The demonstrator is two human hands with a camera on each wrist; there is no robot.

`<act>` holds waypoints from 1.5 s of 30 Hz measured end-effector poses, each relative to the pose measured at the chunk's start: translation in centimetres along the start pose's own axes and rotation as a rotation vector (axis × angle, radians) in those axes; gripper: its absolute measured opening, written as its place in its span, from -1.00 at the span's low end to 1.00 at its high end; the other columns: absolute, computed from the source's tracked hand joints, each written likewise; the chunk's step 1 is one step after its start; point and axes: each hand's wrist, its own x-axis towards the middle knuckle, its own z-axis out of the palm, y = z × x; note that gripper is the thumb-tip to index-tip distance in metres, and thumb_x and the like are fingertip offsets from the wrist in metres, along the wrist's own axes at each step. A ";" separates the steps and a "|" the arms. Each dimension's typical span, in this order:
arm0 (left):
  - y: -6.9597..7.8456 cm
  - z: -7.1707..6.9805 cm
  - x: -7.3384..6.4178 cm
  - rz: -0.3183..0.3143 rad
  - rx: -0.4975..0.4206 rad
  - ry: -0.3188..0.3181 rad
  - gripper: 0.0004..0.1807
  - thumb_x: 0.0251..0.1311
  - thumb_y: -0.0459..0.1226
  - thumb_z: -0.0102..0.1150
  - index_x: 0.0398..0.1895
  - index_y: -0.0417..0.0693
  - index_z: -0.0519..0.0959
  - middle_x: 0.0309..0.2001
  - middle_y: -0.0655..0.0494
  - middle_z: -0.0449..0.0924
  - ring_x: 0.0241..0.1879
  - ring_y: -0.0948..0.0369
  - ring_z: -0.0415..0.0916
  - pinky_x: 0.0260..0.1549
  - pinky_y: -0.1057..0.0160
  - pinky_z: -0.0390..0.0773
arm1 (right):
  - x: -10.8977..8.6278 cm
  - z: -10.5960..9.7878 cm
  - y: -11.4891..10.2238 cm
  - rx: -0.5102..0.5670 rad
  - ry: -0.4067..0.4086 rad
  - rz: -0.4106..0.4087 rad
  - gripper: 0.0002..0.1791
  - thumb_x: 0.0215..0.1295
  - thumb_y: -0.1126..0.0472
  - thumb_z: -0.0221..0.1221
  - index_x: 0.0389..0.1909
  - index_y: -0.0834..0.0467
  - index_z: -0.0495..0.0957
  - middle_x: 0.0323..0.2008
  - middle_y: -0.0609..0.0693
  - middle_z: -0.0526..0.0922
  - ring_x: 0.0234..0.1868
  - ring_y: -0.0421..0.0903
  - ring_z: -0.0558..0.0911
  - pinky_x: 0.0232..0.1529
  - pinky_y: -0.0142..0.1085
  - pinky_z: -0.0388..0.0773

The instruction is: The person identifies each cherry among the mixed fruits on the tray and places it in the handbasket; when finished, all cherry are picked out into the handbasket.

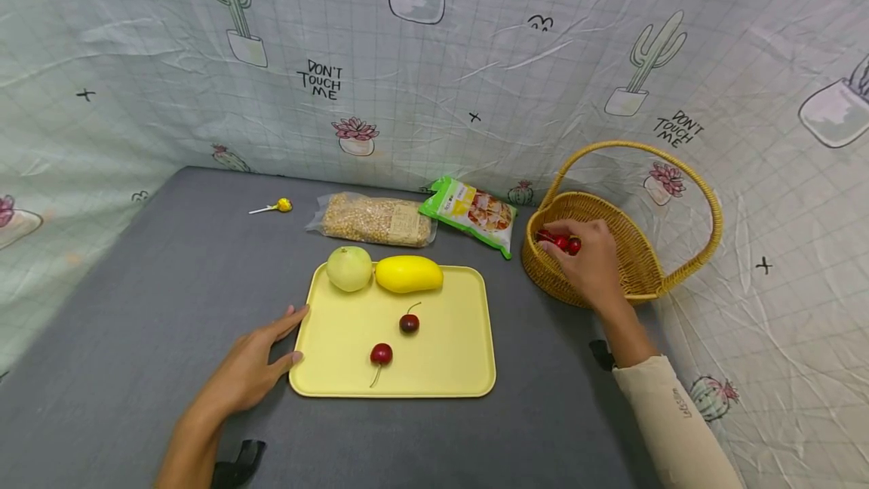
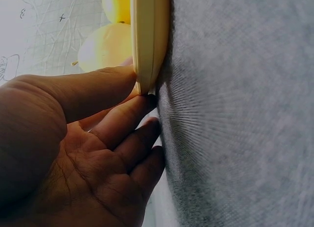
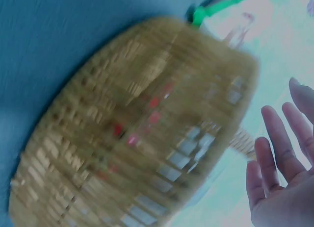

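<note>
My left hand (image 1: 254, 361) rests at the left edge of a pale yellow tray (image 1: 455, 368), thumb and index fingertips touching its rim. The left wrist view shows the thumb against that rim and the other fingers loosely extended. On the tray lie a pale green round fruit (image 1: 349, 269), a yellow mango (image 1: 409, 274) and two dark red cherries (image 1: 382, 354) with stems. My right hand (image 1: 592, 259) is over the woven basket (image 1: 634, 262), near several red cherries (image 1: 561, 242). Its fingers are extended in the right wrist view, with red cherries (image 3: 154, 117) showing through the weave.
Behind the tray lie a clear bag of yellow kernels (image 1: 370, 219) and a green-and-white food packet (image 1: 475, 210). A yellow lollipop (image 1: 284, 204) lies at the back left. The basket's tall handle (image 1: 709, 217) arches up at the right, close to the hanging printed cloth (image 1: 781, 210).
</note>
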 end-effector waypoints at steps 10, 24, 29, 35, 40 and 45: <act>0.1 0.0 0.0 -0.010 0.006 -0.004 -0.17 0.37 -0.36 0.36 0.67 -0.06 0.26 0.59 -0.39 0.20 0.57 -0.33 0.21 0.37 -0.46 0.36 | -1.7 1.5 -4.9 0.060 -0.042 -0.127 -0.61 0.13 0.19 0.60 0.01 0.11 0.81 -0.10 0.10 0.84 -0.12 0.09 0.50 -0.05 -0.03 0.40; 0.0 0.0 -0.1 0.002 0.010 0.007 -0.18 0.37 -0.37 0.36 0.67 -0.06 0.27 0.58 -0.39 0.22 0.56 -0.34 0.23 0.36 -0.47 0.36 | -3.7 3.6 -10.5 0.109 -0.202 -0.225 -0.58 0.17 0.08 0.59 0.06 0.00 0.80 -0.03 -0.06 0.84 -0.14 -0.09 0.44 -0.07 -0.14 0.39; 0.0 0.0 -0.1 0.004 0.006 0.009 -0.18 0.37 -0.37 0.36 0.66 -0.07 0.27 0.58 -0.39 0.22 0.56 -0.33 0.24 0.37 -0.47 0.36 | -4.3 4.6 -11.9 0.112 -0.269 -0.228 -0.59 0.17 0.04 0.58 0.06 -0.05 0.79 -0.04 -0.10 0.84 -0.09 -0.10 0.47 0.02 -0.08 0.45; 0.0 0.0 -0.1 0.007 0.008 0.014 -0.18 0.36 -0.37 0.36 0.66 -0.07 0.27 0.57 -0.40 0.23 0.55 -0.34 0.24 0.37 -0.47 0.35 | -5.1 5.8 -13.4 0.111 -0.340 -0.272 -0.57 0.15 0.03 0.59 0.05 -0.01 0.80 -0.04 -0.10 0.85 -0.13 -0.12 0.46 -0.01 -0.12 0.45; 0.0 0.0 -0.1 0.007 0.008 0.016 -0.17 0.36 -0.37 0.37 0.66 -0.06 0.27 0.57 -0.40 0.23 0.55 -0.34 0.24 0.36 -0.47 0.36 | -5.3 6.9 -14.3 0.117 -0.424 -0.286 -0.59 0.17 0.05 0.58 0.06 -0.05 0.81 0.00 -0.19 0.84 -0.10 -0.14 0.46 0.01 -0.13 0.42; 0.0 0.1 -0.1 0.017 0.016 0.021 -0.17 0.35 -0.37 0.38 0.66 -0.07 0.28 0.56 -0.40 0.24 0.54 -0.34 0.25 0.35 -0.47 0.37 | -5.3 7.8 -14.8 0.119 -0.507 -0.256 -0.60 0.17 0.04 0.59 0.05 -0.06 0.81 -0.05 -0.17 0.84 -0.11 -0.14 0.43 -0.04 -0.16 0.40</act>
